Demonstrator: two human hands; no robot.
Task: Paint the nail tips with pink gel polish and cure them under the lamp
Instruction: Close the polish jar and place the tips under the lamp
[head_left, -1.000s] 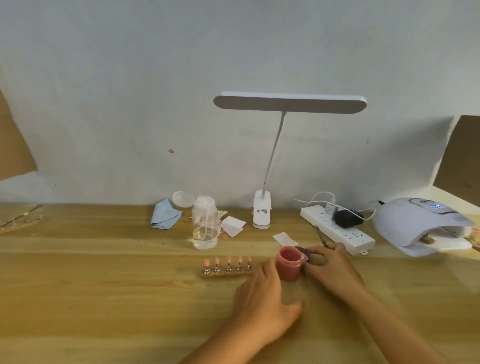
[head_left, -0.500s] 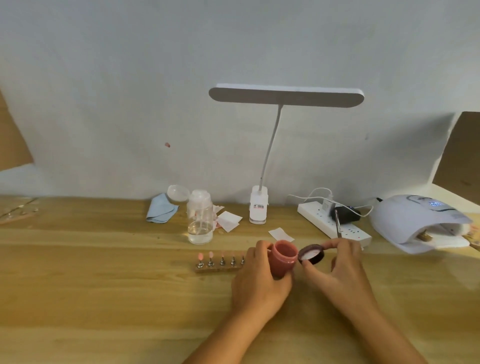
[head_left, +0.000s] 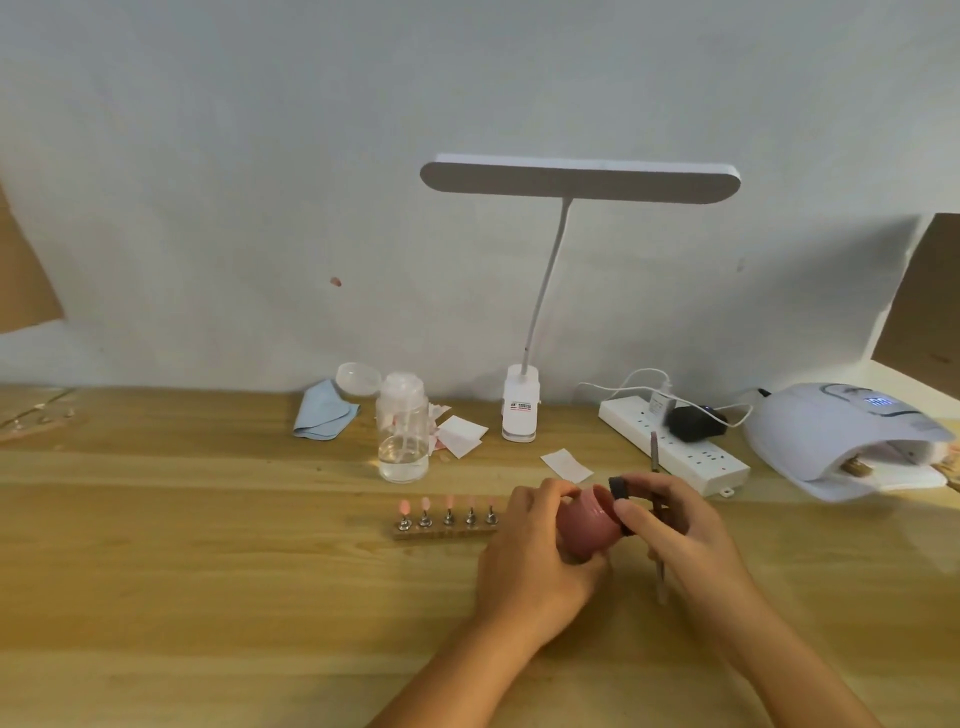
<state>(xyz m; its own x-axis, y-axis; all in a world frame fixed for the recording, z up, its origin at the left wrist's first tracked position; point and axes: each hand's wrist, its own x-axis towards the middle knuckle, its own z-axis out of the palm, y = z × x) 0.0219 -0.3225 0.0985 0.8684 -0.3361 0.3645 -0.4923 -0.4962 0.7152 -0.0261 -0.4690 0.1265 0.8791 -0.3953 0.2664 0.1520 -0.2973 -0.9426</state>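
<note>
With left hand (head_left: 530, 566) curled round the tilted pink jar (head_left: 589, 525) and right hand (head_left: 675, 530) pinching the black lid (head_left: 618, 491) at its mouth, turn squarely, brush (head_left: 654, 452) held clear. Just left, avoid knocking the nail tips (head_left: 449, 501); far right, curing lamp (head_left: 841, 431) waiting.

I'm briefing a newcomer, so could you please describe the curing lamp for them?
Follow the wooden table to its far right end, just past the white power strip. The curing lamp sits there: a low white dome with a blue display lit on top, unlike the tall, thin-necked desk lamp.
</note>
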